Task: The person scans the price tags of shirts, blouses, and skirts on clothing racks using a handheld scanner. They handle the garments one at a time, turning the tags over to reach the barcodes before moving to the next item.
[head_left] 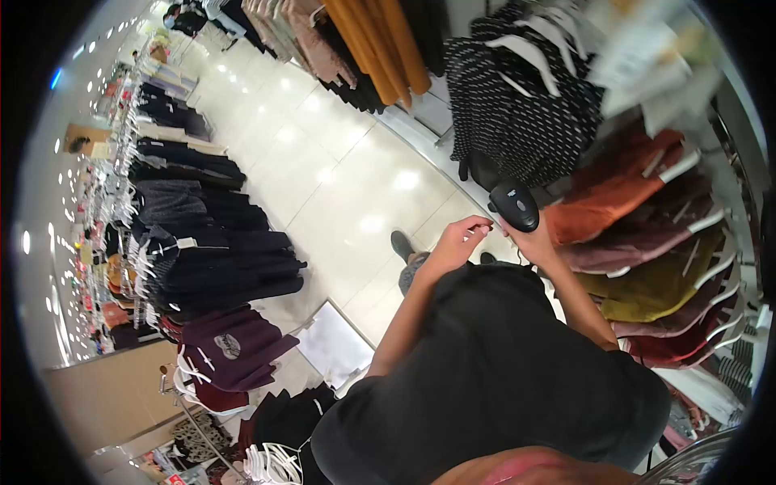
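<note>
My right hand [529,241] is wrapped round the handle of a black handheld barcode scanner [514,205], whose rounded head points away from me. Just beside it, my left hand [461,244] has its fingers curled together in a pinch near the scanner's grip. A small dark bit shows at those fingertips, too small to name. Close beyond the scanner hangs a black top with white dashes [525,105] on white hangers. To the right of my right hand hangs an orange garment [622,190].
Maroon and olive garments [663,283] crowd the rack at my right. Across the tiled aisle [339,178] stands a long rack of dark clothes [218,259]. Mustard garments [376,44] hang ahead. A white panel [331,339] is low at my left. Another person [186,18] is far off.
</note>
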The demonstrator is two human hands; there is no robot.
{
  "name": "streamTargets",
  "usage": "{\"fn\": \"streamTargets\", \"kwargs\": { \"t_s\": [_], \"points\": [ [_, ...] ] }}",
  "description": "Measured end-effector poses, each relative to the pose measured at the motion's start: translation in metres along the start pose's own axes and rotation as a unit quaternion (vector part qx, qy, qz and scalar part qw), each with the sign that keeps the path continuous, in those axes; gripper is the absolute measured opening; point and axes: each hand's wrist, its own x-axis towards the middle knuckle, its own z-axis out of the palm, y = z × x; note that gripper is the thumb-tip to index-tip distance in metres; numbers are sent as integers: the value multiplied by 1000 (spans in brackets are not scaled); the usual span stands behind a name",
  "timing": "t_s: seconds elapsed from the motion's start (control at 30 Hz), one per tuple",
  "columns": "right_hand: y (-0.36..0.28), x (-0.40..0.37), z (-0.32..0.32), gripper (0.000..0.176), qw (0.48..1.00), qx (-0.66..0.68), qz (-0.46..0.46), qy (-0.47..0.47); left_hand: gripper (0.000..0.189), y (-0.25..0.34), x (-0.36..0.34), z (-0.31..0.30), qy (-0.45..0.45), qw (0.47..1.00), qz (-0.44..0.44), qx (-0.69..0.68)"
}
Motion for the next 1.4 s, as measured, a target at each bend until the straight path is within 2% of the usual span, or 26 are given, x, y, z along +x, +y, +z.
{"fn": "streamTargets", "kwargs": {
  "t_s": [0.1,0.17,0.27,0.33,0.43,0.63,0.8,0.9,0.93,1.03,1.07,1.17,1.23,1.3,1.4],
  "points": [
    [2,42,41,8,999,-30,18,0,33,-16,-7,-62,37,999,25,-6],
    [5,77,68,5,999,-6,-16,-30,41,-33,-12,-106,95,982,4,-164],
    [-7,123,118,5,999,18,-4,-40,44,-40,-20,-185,120,978,38,-168],
    [-23,145,152,5,999,12,-25,-38,45,-26,-29,-224,160,974,62,-149],
    [-50,168,200,6,999,24,-8,-36,45,-25,-39,-282,175,973,74,-132],
    [-46,225,250,10,999,16,-7,-28,50,-33,-35,-361,196,972,49,-117],
    [-38,290,277,9,997,79,9,-15,50,-34,6,-404,204,969,56,-126],
    [-20,340,289,8,996,87,30,-16,51,-28,39,-440,171,984,-14,-49],
    [-21,356,295,8,997,75,3,-22,47,-30,53,-452,133,990,-45,6],
    [-13,411,310,8,991,130,15,-19,39,-17,94,-492,29,969,-142,198],
    [-10,432,315,8,993,118,26,-4,41,-20,106,-511,-6,963,-148,226],
    [-21,486,332,7,992,122,25,-1,42,5,143,-552,-26,944,-189,269],
    [-39,516,342,6,989,148,-2,-25,42,13,163,-577,-3,947,-172,269],
    [-51,542,345,5,992,117,-5,-51,40,16,181,-599,27,961,-163,224],
    [-48,573,354,5,992,103,-69,-2,41,3,208,-626,20,962,-146,230]
  ]
}}
